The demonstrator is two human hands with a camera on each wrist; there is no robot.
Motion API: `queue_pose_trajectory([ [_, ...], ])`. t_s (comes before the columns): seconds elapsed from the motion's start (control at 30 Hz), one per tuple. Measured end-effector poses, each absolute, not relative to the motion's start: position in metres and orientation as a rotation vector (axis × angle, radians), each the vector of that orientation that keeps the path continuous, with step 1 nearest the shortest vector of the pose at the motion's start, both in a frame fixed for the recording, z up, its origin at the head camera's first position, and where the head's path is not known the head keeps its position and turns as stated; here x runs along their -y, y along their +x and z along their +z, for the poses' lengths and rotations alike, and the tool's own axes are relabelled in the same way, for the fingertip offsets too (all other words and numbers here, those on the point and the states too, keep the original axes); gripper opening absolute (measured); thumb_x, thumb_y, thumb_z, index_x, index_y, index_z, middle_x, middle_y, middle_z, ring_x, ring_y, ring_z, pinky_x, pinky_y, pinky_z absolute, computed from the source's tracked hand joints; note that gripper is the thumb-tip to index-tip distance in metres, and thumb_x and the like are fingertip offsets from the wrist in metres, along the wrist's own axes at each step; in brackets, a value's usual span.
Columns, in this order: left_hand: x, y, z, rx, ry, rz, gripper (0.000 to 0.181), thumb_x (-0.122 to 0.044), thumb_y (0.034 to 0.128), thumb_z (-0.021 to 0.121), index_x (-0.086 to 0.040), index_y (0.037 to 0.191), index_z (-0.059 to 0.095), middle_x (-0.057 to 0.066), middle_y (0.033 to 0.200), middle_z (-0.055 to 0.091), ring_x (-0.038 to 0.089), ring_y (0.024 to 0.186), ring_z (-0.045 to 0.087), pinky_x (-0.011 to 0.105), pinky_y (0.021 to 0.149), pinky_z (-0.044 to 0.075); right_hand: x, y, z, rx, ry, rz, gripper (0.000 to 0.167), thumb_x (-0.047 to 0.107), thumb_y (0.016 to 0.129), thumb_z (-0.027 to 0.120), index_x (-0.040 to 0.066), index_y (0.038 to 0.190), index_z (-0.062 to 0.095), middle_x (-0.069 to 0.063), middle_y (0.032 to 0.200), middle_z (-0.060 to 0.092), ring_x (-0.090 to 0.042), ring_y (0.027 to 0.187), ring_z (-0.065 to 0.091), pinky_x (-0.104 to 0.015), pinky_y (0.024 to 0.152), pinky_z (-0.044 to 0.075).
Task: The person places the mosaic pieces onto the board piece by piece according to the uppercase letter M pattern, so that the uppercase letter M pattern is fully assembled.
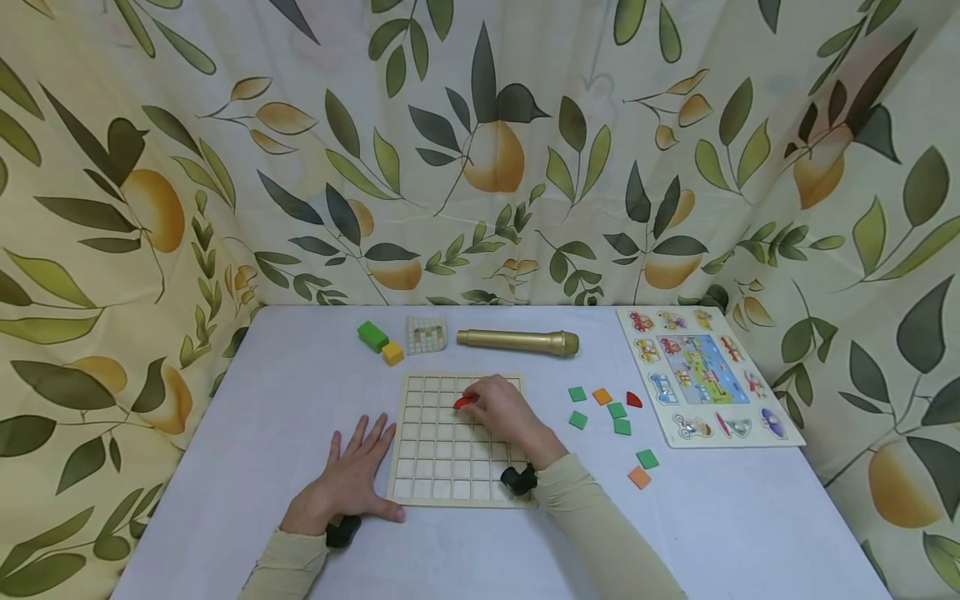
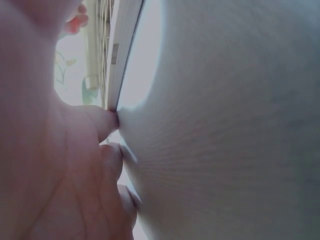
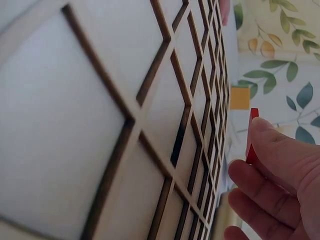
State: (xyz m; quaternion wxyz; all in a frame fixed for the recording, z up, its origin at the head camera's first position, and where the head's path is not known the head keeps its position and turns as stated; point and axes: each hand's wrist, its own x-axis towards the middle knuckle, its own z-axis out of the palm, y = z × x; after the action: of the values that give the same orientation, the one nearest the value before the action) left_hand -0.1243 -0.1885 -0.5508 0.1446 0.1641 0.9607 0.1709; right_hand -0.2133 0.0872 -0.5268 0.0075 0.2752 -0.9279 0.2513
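A wooden grid board (image 1: 397,467) with square cells lies on the white table. Above its upper middle cells, my right hand (image 1: 504,410) pinches a small flat red piece (image 3: 251,142) between thumb and fingers. In the right wrist view the piece is tilted on edge, apart from the grid. My left hand (image 1: 348,479) rests with spread, straight fingers on the table, at the board's left edge. Its thumb lies by the board's lower left corner. Right of the board are several green square tiles (image 1: 577,420), orange tiles (image 1: 640,477) and a red quarter-round piece (image 1: 633,400).
Behind the board lie a green block (image 1: 372,336), a yellow block (image 1: 392,353), a small card with a grid pattern (image 1: 426,334) and a gold microphone (image 1: 517,342). A picture puzzle board (image 1: 645,383) sits at the right edge. A leaf-patterned curtain (image 1: 495,242) surrounds the table.
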Motion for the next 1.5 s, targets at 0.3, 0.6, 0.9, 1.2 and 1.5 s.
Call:
queue_pose_trajectory([
  [0.3, 0.189, -0.124, -0.548, -2.763, 0.475, 0.501, 0.137, -0.077, 0.0503, 0.079, -0.007, 0.155, 0.025, 0.012, 0.161, 0.013, 0.038, 0.146, -0.002, 0.069, 0.106, -0.003, -0.072, -0.212, -0.528, 2.915, 0.907, 0.758, 0.022, 0.022, 0.089, 0.074, 0.007, 0.105, 0.074, -0.002, 0.098, 0.070, -0.020, 0.094, 0.061, -0.035, 0.084, 0.048],
  [0.6, 0.189, -0.124, -0.546, -2.759, 0.480, 0.494, 0.135, -0.075, 0.0519, 0.080, -0.006, 0.155, 0.025, 0.013, 0.161, 0.013, 0.039, 0.146, -0.002, 0.069, 0.106, -0.002, -0.056, -0.211, -0.529, 2.939, 0.956, 0.757, 0.021, 0.023, 0.090, 0.073, 0.006, 0.103, 0.074, 0.000, 0.095, 0.069, -0.017, 0.091, 0.060, -0.031, 0.083, 0.047],
  [0.9, 0.190, -0.125, -0.548, -2.759, 0.492, 0.512, 0.136, -0.076, 0.0519, 0.079, -0.007, 0.155, 0.025, 0.013, 0.161, 0.013, 0.038, 0.146, -0.003, 0.069, 0.106, -0.003, -0.043, -0.212, -0.531, 2.944, 0.977, 0.646, 0.022, 0.025, 0.090, 0.073, 0.007, 0.103, 0.074, -0.001, 0.096, 0.069, -0.018, 0.092, 0.059, -0.031, 0.083, 0.048],
  [1.2, 0.190, -0.124, -0.549, -2.763, 0.493, 0.483, 0.136, -0.077, 0.0522, 0.078, -0.008, 0.156, 0.023, 0.012, 0.162, 0.012, 0.038, 0.146, -0.004, 0.068, 0.106, -0.003, -0.035, -0.210, -0.535, 2.899, 0.972, 0.546, 0.020, 0.029, 0.087, 0.076, 0.011, 0.095, 0.075, 0.002, 0.088, 0.065, -0.018, 0.084, 0.057, -0.034, 0.074, 0.049],
  [1.5, 0.190, -0.123, -0.548, -2.773, 0.497, 0.503, 0.135, -0.076, 0.0519, 0.079, -0.006, 0.155, 0.025, 0.013, 0.161, 0.014, 0.039, 0.146, -0.002, 0.070, 0.105, -0.002, -0.029, -0.209, -0.533, 2.922, 0.925, 0.508, 0.018, 0.026, 0.086, 0.077, 0.011, 0.095, 0.076, 0.002, 0.089, 0.066, -0.019, 0.085, 0.057, -0.036, 0.076, 0.048],
])
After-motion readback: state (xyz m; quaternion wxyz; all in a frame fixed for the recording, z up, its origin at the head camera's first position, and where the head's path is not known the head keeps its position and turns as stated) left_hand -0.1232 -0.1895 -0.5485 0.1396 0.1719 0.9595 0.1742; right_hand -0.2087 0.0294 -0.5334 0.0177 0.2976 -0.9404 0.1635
